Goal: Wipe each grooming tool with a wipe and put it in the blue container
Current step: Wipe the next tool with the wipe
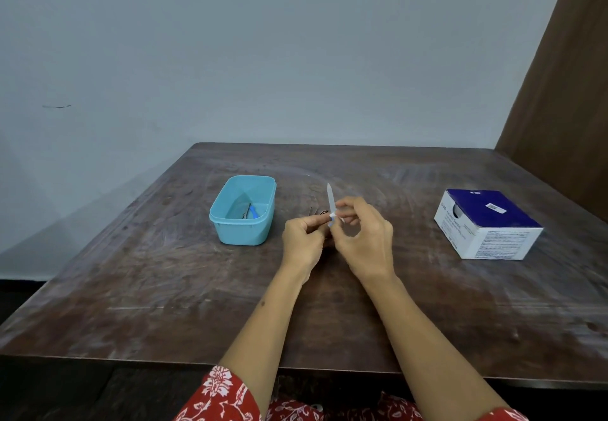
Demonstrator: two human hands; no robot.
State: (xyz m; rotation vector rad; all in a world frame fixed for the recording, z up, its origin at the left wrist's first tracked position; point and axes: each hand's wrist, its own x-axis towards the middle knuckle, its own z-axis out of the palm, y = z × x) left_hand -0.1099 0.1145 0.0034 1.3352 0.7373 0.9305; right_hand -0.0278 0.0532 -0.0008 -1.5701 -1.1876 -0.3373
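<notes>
Leftmost, the blue container (242,210) sat on the wooden table (164,272), open at the top, with a tool with a blue handle (252,212) lying on its floor beside some darker metal part too small to make out. Just to its right, above the middle of the table, both hands met. The left hand (302,239) was curled, its fingertips pinching the lower end of a slim, pale nail file (330,198) that stood nearly upright, tip pointing up and away. A small white wipe (334,216) was wrapped around the file's lower part, and the right hand (363,239) pinched that wipe between thumb and forefinger, the other fingers loosely bent. Behind the hands, a small dark tool (324,212) lay on the table, mostly hidden. Well apart, at the right side, stood a blue and white box (487,223). At the near edge, red flowered cloth (220,397) showed under the forearms.
</notes>
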